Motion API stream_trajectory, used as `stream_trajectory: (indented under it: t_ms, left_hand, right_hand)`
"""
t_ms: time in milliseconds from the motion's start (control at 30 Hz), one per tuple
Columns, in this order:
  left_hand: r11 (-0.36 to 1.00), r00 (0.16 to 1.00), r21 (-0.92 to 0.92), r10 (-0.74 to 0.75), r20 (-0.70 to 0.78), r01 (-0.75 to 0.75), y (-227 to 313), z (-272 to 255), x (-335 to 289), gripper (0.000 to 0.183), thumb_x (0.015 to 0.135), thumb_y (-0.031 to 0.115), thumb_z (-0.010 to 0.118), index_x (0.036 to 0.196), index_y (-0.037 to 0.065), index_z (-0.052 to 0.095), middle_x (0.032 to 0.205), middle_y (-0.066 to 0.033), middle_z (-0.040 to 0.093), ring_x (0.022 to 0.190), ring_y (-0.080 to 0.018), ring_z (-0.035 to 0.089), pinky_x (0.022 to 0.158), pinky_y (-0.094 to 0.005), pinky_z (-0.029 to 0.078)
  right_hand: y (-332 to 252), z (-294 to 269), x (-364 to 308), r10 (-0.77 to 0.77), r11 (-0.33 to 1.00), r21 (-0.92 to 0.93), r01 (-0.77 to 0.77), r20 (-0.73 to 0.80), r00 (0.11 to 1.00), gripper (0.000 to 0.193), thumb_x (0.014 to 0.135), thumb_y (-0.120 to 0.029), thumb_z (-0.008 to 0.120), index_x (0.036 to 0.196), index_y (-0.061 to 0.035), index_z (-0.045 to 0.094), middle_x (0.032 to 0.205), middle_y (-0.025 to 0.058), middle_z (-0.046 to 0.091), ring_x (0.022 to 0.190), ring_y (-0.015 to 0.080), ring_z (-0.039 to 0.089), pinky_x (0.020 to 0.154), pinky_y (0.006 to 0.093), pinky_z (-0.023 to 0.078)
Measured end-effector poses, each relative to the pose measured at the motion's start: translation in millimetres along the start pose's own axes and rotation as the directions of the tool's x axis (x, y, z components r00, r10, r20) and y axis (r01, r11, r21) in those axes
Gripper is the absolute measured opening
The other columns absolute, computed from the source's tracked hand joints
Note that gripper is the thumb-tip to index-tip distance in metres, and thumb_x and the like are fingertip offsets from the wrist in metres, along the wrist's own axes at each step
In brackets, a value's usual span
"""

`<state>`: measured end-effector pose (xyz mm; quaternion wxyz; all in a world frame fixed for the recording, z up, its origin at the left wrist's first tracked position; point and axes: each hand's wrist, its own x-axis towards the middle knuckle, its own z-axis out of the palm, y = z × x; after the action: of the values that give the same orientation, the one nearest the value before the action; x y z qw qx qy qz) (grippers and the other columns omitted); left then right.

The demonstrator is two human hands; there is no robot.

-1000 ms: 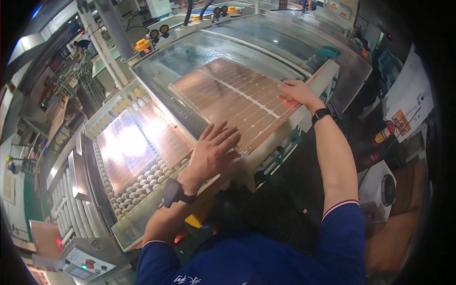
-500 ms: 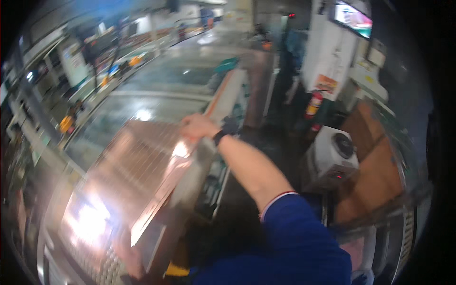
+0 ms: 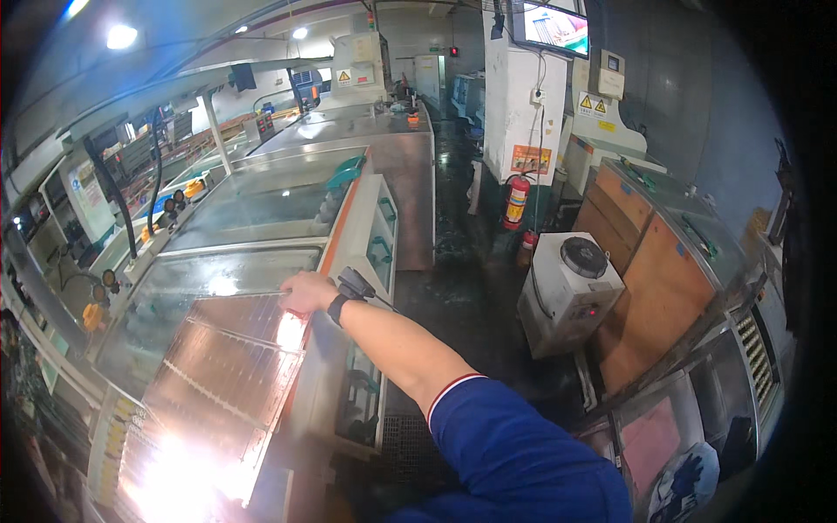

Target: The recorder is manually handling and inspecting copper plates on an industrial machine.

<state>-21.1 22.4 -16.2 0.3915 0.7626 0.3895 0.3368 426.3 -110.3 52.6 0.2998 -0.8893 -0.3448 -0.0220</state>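
My right hand reaches forward with a dark band on its wrist. Its fingers are closed on the far right corner of a large, shiny copper sheet marked with a grid of lines. The sheet lies tilted over the near end of a long machine with glass covers, and strong glare washes out its near part. I cannot make out my left hand at the lower edge. Just beyond my right wrist is a dark grey handle-like piece.
A teal scoop-like object lies on the machine's orange-edged side. Right of the dark aisle stand a white box unit with a round fan, a fire extinguisher and a wooden-sided cabinet. A screen hangs above.
The view has tilted up and turned, showing more of the room. My right hand still holds the sheet's corner. My left hand, seen at the sheet's near edge before, no longer shows.
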Motion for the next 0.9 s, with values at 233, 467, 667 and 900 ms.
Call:
stream_trajectory:
  t_ms: [233,467,667,900]
  left_hand:
    - [0.711,0.856,0.476,0.448,0.259,-0.517,12,-7,6,0.040,0.085,0.010,0.073,0.119,-0.008,0.061,0.117,-0.0288,0.063,0.105,-0.0433,0.060,0.092,-0.0441,0.051]
    - [0.905,0.916,-0.214,0.392,0.080,-0.369,-11,19,28,0.031,0.084,0.016,0.076,0.100,-0.008,0.065,0.096,-0.0272,0.066,0.093,-0.0415,0.062,0.081,-0.0457,0.053]
    - [0.813,0.991,-0.566,-0.117,0.065,0.133,-19,32,15,0.029,0.088,0.018,0.075,0.095,-0.008,0.063,0.086,-0.0242,0.063,0.084,-0.0330,0.063,0.065,-0.0460,0.053]
    - [0.367,0.899,-0.842,-0.344,0.273,0.396,28,18,-2,0.021,0.092,0.003,0.061,0.108,-0.010,0.059,0.105,-0.0190,0.061,0.089,-0.0332,0.062,0.075,-0.0435,0.057]
  right_hand:
    - [-1,1,3,-0.007,1.000,-0.002,0.007,0.019,1.000,0.038,0.071,-0.040,0.060,0.096,-0.0170,0.075,0.099,0.0139,0.073,0.098,0.0351,0.068,0.082,0.0484,0.053]
    - [9,4,3,0.013,1.000,0.004,-0.013,-0.037,0.999,0.043,0.072,-0.041,0.060,0.106,-0.0193,0.075,0.100,0.0113,0.074,0.100,0.0345,0.068,0.083,0.0477,0.053]
    - [1,2,-3,0.020,1.000,0.008,-0.020,-0.006,1.000,0.044,0.073,-0.042,0.060,0.109,-0.0192,0.075,0.105,0.0111,0.073,0.103,0.0345,0.067,0.086,0.0485,0.052]
    - [0,1,-5,0.027,1.000,0.014,-0.027,-0.001,1.000,0.050,0.074,-0.044,0.062,0.116,-0.0197,0.073,0.112,0.0128,0.072,0.106,0.0338,0.066,0.090,0.0473,0.052]
